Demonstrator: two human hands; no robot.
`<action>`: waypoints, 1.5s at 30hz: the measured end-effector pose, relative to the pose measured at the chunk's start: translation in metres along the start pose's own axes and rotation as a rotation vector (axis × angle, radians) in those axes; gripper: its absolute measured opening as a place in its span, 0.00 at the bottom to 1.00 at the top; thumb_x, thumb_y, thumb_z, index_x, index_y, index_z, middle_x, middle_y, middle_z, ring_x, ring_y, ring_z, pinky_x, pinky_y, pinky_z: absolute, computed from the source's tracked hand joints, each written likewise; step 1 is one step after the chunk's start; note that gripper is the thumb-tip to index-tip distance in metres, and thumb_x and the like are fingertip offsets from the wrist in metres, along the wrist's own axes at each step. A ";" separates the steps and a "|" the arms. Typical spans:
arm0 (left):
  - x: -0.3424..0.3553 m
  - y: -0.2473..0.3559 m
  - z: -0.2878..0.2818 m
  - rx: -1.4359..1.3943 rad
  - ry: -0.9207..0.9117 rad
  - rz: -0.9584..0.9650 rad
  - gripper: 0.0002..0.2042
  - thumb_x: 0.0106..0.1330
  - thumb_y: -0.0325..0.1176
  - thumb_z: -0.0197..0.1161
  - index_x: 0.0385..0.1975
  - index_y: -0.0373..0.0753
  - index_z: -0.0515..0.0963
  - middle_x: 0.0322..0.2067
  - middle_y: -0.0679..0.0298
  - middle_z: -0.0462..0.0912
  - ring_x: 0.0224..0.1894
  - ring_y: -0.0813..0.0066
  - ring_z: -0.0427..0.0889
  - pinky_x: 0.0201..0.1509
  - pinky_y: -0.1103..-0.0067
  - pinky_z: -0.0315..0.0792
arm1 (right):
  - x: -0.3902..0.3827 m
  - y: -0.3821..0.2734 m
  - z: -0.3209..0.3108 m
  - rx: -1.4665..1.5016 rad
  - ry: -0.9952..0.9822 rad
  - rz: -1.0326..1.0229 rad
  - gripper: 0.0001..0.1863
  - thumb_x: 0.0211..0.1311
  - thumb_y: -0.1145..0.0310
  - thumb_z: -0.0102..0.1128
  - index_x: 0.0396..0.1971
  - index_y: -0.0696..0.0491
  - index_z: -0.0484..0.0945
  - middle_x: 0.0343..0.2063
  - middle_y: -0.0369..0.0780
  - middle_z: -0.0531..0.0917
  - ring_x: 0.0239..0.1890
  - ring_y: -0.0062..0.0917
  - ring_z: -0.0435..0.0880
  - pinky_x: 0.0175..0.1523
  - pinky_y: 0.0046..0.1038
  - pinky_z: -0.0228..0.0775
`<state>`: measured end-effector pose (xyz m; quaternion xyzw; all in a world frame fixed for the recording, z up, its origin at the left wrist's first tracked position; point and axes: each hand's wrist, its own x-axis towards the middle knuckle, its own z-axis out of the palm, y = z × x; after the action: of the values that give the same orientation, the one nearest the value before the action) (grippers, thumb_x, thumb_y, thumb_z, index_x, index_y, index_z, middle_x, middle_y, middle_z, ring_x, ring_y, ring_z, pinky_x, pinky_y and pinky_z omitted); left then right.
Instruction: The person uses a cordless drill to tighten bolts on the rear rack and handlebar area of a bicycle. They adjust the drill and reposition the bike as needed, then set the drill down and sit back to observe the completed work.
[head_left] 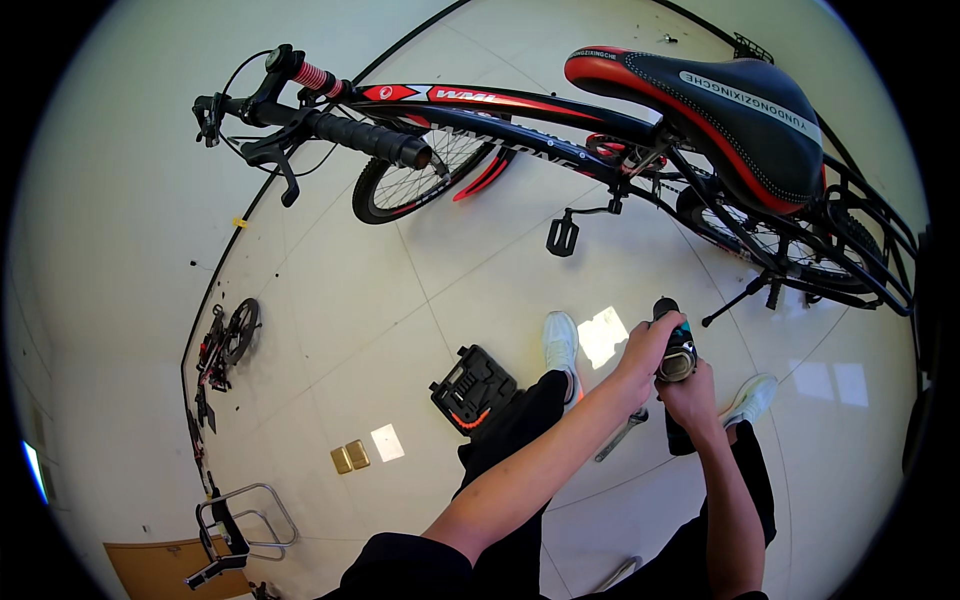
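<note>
A black-and-teal power drill is between my hands, below the bicycle's rear half. My left hand is closed on its upper part, and my right hand grips it lower down, partly hidden under the tool. A silver wrench lies on the floor just below my hands. Above them stands a black-and-red bicycle with a red-edged saddle, a pedal and a rear rack.
An open black tool case lies beside my left foot. Two brass floor plates are farther left. Loose bicycle parts and a metal-framed chair are at the far left.
</note>
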<state>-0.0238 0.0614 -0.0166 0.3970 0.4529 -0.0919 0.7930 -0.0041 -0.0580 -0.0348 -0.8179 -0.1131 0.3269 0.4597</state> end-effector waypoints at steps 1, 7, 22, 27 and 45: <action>0.001 0.000 0.001 0.002 -0.003 -0.002 0.19 0.59 0.49 0.63 0.37 0.38 0.75 0.32 0.65 0.79 0.36 0.77 0.78 0.43 0.78 0.70 | 0.001 0.001 0.000 0.000 -0.001 0.007 0.12 0.53 0.71 0.61 0.34 0.63 0.78 0.27 0.48 0.85 0.31 0.37 0.87 0.37 0.33 0.76; -0.001 0.003 -0.001 0.047 0.013 0.004 0.19 0.60 0.48 0.63 0.38 0.38 0.74 0.32 0.66 0.79 0.35 0.78 0.78 0.43 0.78 0.70 | -0.001 -0.005 -0.001 0.072 0.029 -0.056 0.12 0.52 0.72 0.61 0.35 0.63 0.76 0.26 0.49 0.85 0.31 0.39 0.86 0.37 0.34 0.76; -0.005 0.006 -0.002 0.040 0.030 0.028 0.18 0.61 0.47 0.63 0.39 0.38 0.74 0.33 0.65 0.79 0.35 0.78 0.79 0.42 0.79 0.70 | 0.000 -0.009 0.000 0.020 0.053 -0.080 0.14 0.49 0.73 0.63 0.35 0.64 0.76 0.26 0.50 0.84 0.31 0.43 0.86 0.37 0.36 0.76; 0.001 -0.001 -0.006 0.009 0.007 0.011 0.17 0.61 0.46 0.62 0.39 0.39 0.76 0.32 0.65 0.81 0.35 0.77 0.80 0.42 0.79 0.71 | 0.003 0.001 0.004 0.024 0.083 -0.094 0.15 0.49 0.71 0.64 0.35 0.63 0.76 0.26 0.51 0.84 0.32 0.45 0.85 0.36 0.37 0.76; 0.003 -0.003 -0.005 -0.230 -0.059 -0.036 0.12 0.62 0.42 0.63 0.36 0.40 0.76 0.32 0.66 0.80 0.35 0.76 0.80 0.44 0.78 0.73 | 0.007 0.012 0.004 -0.017 0.057 -0.030 0.16 0.51 0.68 0.65 0.35 0.64 0.77 0.26 0.52 0.84 0.33 0.46 0.86 0.37 0.36 0.76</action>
<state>-0.0267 0.0633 -0.0217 0.2921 0.4440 -0.0652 0.8445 -0.0027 -0.0579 -0.0493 -0.8291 -0.1150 0.2953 0.4607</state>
